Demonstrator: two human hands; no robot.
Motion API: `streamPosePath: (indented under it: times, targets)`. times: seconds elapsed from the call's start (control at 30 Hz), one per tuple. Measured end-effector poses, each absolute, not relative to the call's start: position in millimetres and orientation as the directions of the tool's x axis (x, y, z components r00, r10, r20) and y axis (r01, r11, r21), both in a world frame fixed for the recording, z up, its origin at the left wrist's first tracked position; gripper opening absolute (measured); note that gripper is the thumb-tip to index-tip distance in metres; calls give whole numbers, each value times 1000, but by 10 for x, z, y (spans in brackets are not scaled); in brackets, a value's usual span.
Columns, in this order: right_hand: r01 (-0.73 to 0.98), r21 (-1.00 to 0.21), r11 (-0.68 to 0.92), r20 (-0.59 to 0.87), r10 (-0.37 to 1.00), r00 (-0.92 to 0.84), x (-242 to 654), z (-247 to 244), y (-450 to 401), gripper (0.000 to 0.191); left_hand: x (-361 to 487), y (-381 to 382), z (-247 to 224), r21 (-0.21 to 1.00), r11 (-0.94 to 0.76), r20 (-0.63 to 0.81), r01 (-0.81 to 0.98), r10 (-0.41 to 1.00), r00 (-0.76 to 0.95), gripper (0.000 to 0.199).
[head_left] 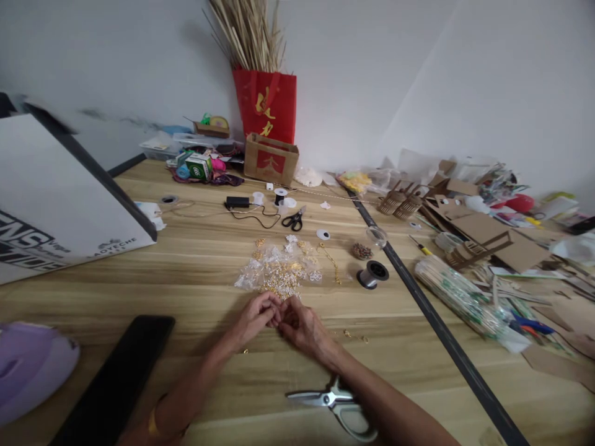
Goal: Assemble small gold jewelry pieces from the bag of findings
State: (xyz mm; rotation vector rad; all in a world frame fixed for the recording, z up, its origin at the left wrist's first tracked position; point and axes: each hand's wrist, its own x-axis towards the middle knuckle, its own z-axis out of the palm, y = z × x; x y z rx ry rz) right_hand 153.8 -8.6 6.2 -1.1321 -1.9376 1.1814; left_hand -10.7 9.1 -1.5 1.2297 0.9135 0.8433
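My left hand and my right hand meet over the wooden table, fingertips pinched close together. Whatever lies between the fingers is too small and too covered to name. Just beyond the fingertips spreads a heap of gold and silver jewelry findings, partly in clear plastic bags. A gold chain lies to the right of that heap. Small gold pieces rest to the right of my right wrist, and one tiny gold piece sits near my left wrist. Under my right forearm are large scissors, partly hidden.
A wire spool and a dish of brown beads stand right of the heap. Black scissors lie behind it. A dark strip crosses the table; cardboard clutters the right. At left are a white box and a black slab.
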Motion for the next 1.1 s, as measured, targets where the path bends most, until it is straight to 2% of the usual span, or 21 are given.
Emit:
streamPosePath:
  times: [0.27,0.43,0.63,0.8,1.1]
  targets:
    - [375,-891,256,77,899,-430,1552,56,-69,8,-137,92,109,981,189,-159,-32,895,418,21]
    - [419,-861,287,82,892,-444,1567,77,-71,11,-147,107,87,970,230,-185,-75,906,380,21]
    - [403,-863,306,113,893,-436,1588,4,-63,17,-167,137,87,979,150,-106,-141,954,281,22]
    - [388,-883,263,68,890,-450,1603,37,-61,18,-182,174,91,992,118,-107,-46,973,204,23]
    - [386,-893,231,47,901,-430,1595,16,-66,22,-175,169,2,984,-20,-48,177,927,371,12]
